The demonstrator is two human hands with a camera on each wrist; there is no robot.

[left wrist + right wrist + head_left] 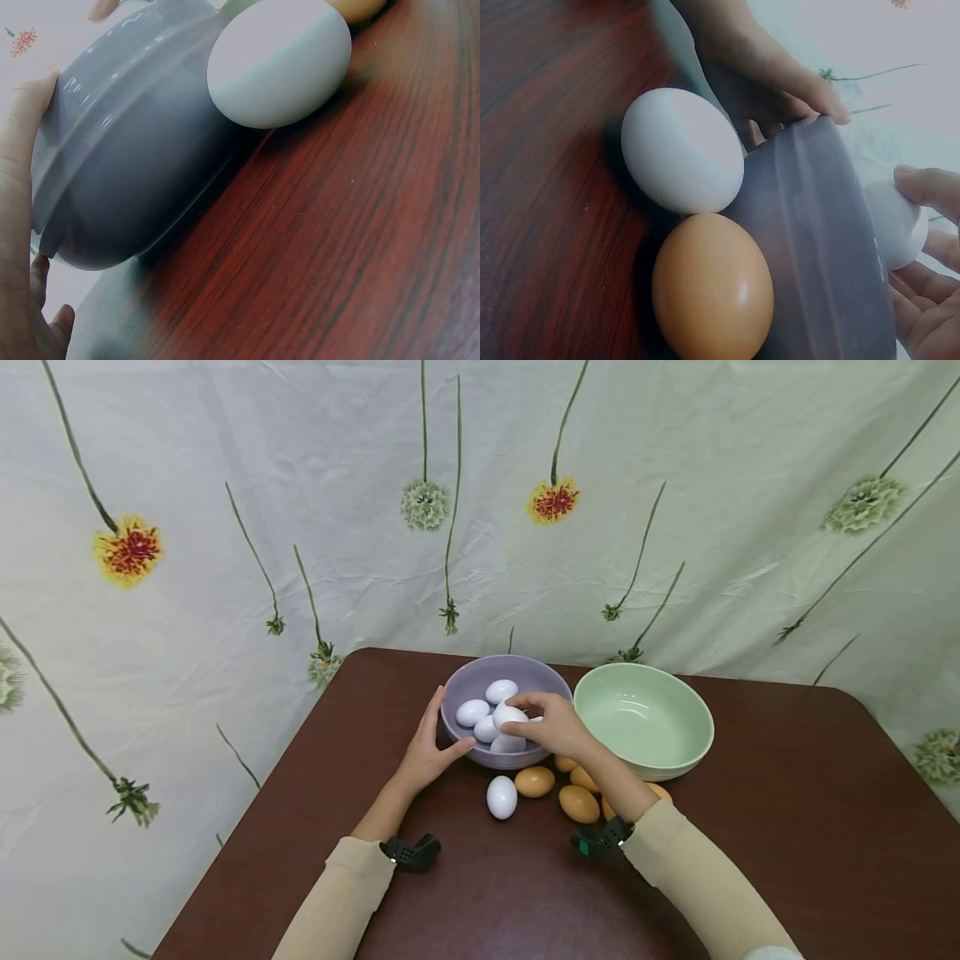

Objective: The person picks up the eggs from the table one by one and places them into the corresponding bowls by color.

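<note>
A purple bowl [459, 745] at the table's back holds several white eggs [472, 712]. My left hand [426, 758] rests against the bowl's left side, its fingers and thumb spread along the outer wall and rim. Over the bowl my right hand [553, 723] pinches a white egg [511, 717] between thumb and fingers; the right wrist view shows this held egg [904, 225] just past the rim. On the table before the bowl lies another white egg [502, 797], with a brown egg [535, 782] beside it. My right forearm partly hides several more brown eggs [579, 804].
A light green bowl [643, 718] stands just right of the purple one, with nothing seen inside it. The dark red-brown table [795, 793] ends at the back near a white flowered cloth [360, 460]. Brown eggs lie close in front of both bowls.
</note>
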